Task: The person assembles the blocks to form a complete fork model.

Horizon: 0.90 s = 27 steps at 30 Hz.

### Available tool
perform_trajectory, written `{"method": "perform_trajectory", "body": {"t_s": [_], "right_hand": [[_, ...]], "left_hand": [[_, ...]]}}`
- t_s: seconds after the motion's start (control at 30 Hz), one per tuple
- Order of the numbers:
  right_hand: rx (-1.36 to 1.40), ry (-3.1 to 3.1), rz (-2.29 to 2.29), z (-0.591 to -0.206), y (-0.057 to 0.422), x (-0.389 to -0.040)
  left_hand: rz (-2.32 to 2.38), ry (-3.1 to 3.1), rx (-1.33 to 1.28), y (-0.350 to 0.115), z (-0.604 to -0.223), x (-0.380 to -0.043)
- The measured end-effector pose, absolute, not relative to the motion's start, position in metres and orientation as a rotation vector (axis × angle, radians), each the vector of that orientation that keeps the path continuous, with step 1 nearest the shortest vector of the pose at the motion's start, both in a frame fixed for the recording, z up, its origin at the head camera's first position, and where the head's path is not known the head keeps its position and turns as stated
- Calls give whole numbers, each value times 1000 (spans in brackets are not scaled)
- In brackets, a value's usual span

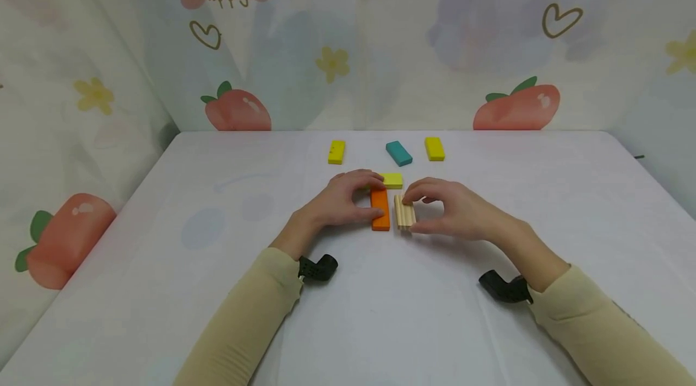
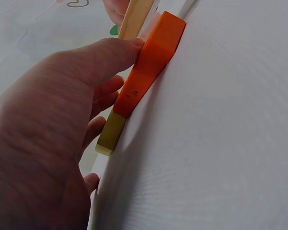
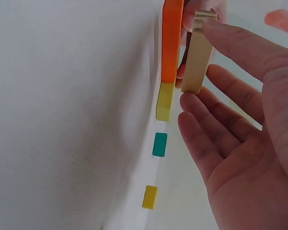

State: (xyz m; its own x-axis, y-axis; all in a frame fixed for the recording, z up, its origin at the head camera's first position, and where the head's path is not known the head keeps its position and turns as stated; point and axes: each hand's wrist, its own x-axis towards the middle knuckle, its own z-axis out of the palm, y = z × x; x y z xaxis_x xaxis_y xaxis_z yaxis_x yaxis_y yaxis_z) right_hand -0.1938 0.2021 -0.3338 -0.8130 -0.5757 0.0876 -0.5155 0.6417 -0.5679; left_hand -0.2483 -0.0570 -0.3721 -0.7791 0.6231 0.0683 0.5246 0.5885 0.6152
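An orange block [image 1: 380, 209] lies lengthwise on the white table, its far end meeting a yellow block [image 1: 393, 180] set crosswise. My left hand [image 1: 348, 197] holds the orange block, the thumb on its near part and a fingertip by its far end. Just to the right, my right hand [image 1: 454, 209] pinches a pale, ridged wooden block [image 1: 405, 213] between thumb and fingers. In the right wrist view this wooden block [image 3: 197, 60] appears raised off the table, apart from the orange block [image 3: 172, 43]. The left hand covers part of the crosswise yellow block.
Behind the hands lie a yellow block [image 1: 336, 152] at left, a teal block [image 1: 399, 153] in the middle and another yellow block [image 1: 434, 149] at right. A patterned cloth [image 1: 380, 41] hangs along the table's far edge.
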Motion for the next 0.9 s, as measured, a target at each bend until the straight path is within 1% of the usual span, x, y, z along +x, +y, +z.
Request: {"method": "perform_trajectory", "body": {"t_s": [0.57,0.9], "right_hand": [[-912,2729,-903,-336,194,-187],[-985,2740,-905,-331,194,-181]], "left_hand": [[951,2660,986,-60,-373,-248],[933,2668,998,-59,-373,-248]]}}
